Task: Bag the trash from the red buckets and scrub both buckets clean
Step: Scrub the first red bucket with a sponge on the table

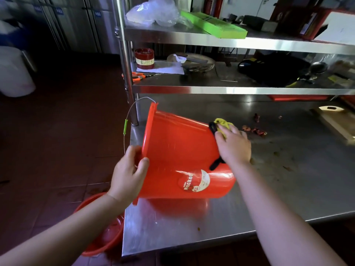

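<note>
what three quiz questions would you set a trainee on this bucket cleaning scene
1. True or false: the bucket on the table stands upright.
2. Which hand holds the cloth? A) left B) right
3. Fill in: the second bucket sits on the ____.
Key: 1 false, it lies on its side, with the left hand gripping its rim. 2 B, the right hand presses it to the bucket's base. 3 floor.
</note>
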Tool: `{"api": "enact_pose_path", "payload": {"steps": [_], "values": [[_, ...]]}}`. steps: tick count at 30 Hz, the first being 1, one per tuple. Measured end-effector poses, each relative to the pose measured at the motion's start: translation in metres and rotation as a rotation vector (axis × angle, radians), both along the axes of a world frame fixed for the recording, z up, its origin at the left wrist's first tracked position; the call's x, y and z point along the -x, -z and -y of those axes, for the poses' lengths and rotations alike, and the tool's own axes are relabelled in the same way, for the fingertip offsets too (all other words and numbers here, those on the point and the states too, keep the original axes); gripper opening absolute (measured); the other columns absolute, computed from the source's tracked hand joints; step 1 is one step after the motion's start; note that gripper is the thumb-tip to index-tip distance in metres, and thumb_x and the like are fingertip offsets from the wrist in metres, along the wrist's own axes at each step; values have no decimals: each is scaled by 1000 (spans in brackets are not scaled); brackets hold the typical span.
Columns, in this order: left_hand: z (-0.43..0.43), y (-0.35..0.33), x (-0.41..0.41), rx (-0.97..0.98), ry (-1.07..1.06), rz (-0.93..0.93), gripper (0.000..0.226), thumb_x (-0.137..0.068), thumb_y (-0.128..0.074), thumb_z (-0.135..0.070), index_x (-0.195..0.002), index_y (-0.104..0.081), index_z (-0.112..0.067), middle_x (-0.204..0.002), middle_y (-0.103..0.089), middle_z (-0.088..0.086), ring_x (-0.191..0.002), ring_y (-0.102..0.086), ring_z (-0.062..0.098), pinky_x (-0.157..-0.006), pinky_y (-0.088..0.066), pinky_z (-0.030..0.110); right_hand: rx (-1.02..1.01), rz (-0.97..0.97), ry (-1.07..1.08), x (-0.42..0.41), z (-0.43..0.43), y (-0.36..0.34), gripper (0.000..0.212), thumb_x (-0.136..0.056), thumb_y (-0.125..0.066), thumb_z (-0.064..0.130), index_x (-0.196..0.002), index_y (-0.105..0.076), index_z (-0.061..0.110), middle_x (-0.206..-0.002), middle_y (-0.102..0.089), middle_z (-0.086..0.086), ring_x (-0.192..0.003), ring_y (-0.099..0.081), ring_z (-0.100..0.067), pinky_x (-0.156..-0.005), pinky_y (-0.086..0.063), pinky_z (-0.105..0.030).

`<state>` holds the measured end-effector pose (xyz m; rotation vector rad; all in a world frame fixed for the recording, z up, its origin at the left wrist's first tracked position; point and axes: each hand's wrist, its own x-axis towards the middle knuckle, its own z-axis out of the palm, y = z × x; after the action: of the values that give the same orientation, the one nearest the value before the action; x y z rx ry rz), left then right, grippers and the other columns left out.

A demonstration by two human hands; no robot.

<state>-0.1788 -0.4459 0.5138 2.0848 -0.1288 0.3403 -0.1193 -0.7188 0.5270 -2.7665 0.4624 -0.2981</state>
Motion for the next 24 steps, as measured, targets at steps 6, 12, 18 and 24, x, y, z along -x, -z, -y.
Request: {"api": "enact_pose_path", "payload": {"steps": [6, 12, 18, 24], "values": [[28, -64, -63, 41, -39, -294, 34, -93, -44, -43, -116, -47, -18, -96, -57, 0, -81, -56, 17, -73, -48, 34, -22, 113, -13, 16, 1, 12, 41, -95, -38, 42, -134, -49, 39, -150, -36, 7, -132, -32, -23, -109, -26, -42], [35, -60, -69, -34, -148, -264, 40, -98, -29, -42, -89, -51, -10, -73, -52, 5, -66, -51, 30, -64, -47, 42, 15, 182, -66, 22, -39, 5, 41, -95, -36, 46, -133, -50, 40, -147, -41, 7, -133, -33, -26, -106, -28, -42], [48, -61, -53, -64, -78, -76, 28, -99, -34, -35, -103, -52, -14, -90, -61, 6, -85, -57, 27, -74, -47, 41, 76, 463, -323, 8, -120, -20, 39, -91, -42, 43, -123, -61, 31, -134, -55, 2, -114, -51, -30, -85, -43, -39], [27, -52, -39, -5, -49, -72, 19, -100, -35, -32, -104, -51, -23, -81, -58, -2, -77, -56, 18, -72, -47, 42, -30, 324, -190, 3, -68, -5, 44, -92, -37, 44, -130, -55, 34, -142, -48, 3, -123, -45, -28, -98, -36, -39]]}}
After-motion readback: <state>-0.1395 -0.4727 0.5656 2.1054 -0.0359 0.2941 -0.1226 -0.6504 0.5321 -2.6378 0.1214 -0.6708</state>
